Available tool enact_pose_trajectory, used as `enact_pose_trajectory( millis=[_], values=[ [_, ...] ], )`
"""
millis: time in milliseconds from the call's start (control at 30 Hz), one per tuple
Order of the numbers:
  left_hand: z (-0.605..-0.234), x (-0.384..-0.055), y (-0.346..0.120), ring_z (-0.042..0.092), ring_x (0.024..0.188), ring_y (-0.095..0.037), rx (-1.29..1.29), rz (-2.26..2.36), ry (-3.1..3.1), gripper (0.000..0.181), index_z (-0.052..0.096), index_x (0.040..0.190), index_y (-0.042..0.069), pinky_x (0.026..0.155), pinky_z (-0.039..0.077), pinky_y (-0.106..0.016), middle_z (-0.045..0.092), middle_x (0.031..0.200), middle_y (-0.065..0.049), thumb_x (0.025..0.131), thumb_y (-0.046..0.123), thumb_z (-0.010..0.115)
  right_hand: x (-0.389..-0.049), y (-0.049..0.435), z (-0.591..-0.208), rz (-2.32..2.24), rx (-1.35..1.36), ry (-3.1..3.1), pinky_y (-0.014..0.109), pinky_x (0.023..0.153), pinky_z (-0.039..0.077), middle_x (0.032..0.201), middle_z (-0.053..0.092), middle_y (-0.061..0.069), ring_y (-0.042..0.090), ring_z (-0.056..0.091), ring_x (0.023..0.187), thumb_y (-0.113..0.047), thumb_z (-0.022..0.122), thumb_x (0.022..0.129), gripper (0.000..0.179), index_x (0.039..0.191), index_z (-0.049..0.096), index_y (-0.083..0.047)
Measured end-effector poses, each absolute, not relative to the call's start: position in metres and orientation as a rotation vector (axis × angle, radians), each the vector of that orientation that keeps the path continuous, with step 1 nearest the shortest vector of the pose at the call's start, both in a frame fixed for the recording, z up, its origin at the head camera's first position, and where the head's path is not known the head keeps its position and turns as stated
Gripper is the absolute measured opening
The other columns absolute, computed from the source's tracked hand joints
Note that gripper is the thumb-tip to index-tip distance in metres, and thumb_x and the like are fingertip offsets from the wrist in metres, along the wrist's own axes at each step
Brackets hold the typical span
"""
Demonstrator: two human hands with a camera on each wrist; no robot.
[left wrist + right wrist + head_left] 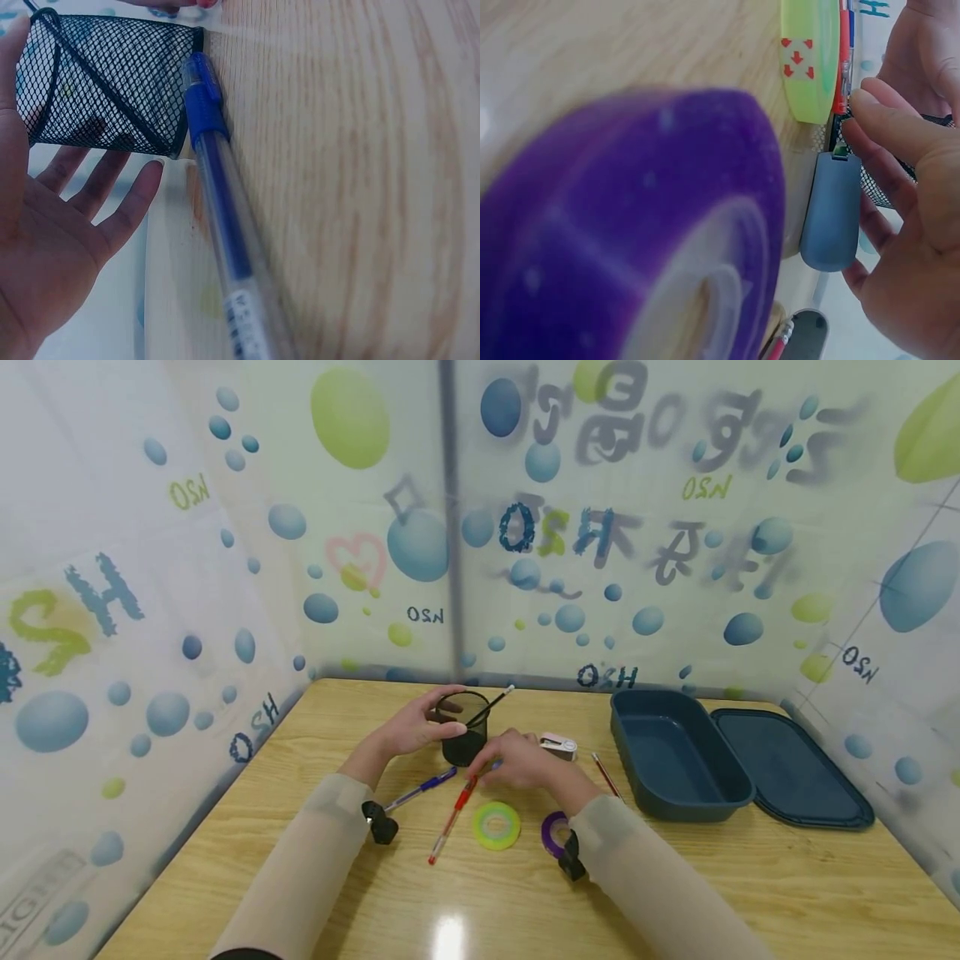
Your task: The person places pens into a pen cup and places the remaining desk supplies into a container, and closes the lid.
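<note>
A black mesh pen cup [465, 747] stands upright with a black pencil [491, 708] leaning in it. My left hand [418, 724] holds the cup from the left, thumb in front and fingers behind the mesh [112, 82]. Just right of the cup's base, my right hand [517, 760] reaches down with bent fingers. Its thumb and index fingertips are close to the capped end of a red pen [459, 810] lying on the table, without a visible grip. Under that hand lies a blue-grey rounded object [831, 214]. A blue pen [423, 787] lies below my left hand.
Near my right wrist lies a purple tape roll [553, 835], with a yellow-green tape roll [496, 826] left of it. Farther right are a small white-and-dark object [558, 745], a red pencil [607, 777], a dark blue bin [678, 760] and its lid [795, 768].
</note>
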State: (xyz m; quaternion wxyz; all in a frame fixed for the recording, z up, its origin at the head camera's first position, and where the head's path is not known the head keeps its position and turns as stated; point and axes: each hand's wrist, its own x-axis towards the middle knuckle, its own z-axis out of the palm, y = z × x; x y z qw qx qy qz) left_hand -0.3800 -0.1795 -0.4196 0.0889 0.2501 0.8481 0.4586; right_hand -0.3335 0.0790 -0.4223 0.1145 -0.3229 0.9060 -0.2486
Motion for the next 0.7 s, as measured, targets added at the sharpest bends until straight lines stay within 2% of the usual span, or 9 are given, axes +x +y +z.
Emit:
enact_pose_trajectory(
  millis=[467,700],
  values=[
    [-0.4209,-0.3821,-0.1794,0.061,0.139,-0.044,0.747,1.372,2.511,0.074,0.04,0.17,0.031,0.102,0.061,-0.052,0.057,0.159,-0.018,0.106,0.037,0.076,-0.3327,0.073,-0.4239,-0.627,-0.895,2.684,0.067,0.119,0.022,0.132,0.076,-0.007,0.03,0.05,0.135,-0.025,0.082,0.1,0.019,0.109,0.088,-0.04],
    [-0.4215,-0.3831,-0.1797,0.06,0.139,-0.045,0.735,1.375,2.51,0.075,0.039,0.17,0.031,0.102,0.061,-0.053,0.057,0.159,-0.019,0.105,0.039,0.076,-0.33,0.071,-0.423,-0.588,-0.912,2.678,0.065,0.116,0.024,0.132,0.075,-0.007,0.032,0.048,0.138,-0.025,0.083,0.1,0.018,0.107,0.088,-0.041]
  ],
)
